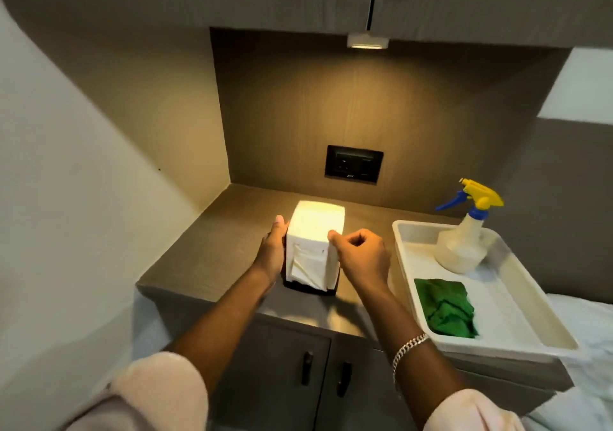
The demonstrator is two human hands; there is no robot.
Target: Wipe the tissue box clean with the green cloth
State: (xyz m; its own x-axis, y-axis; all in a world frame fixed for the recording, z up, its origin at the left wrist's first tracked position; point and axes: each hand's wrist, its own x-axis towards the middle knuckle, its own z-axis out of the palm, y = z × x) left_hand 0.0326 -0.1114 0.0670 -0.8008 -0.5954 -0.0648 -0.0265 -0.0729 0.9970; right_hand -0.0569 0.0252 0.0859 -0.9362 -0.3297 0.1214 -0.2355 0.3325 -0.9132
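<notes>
Steadying tissue box (315,248) near desk (205,251) front edge | left hand (273,248) grip flat against side, right hand (361,258) grip pinched top corner | green cloth (444,307) lay untouched in tray (530,301) | wiping not begun; next: right hand fetches cloth.

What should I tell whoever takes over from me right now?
Left hand is flat against the tissue box left side; right hand pinches its upper right edge. The box stands on the counter. The green cloth lies untouched in the white tray beside the spray bottle. No wiping done yet. Left: fetch the cloth, wipe the box.
</notes>
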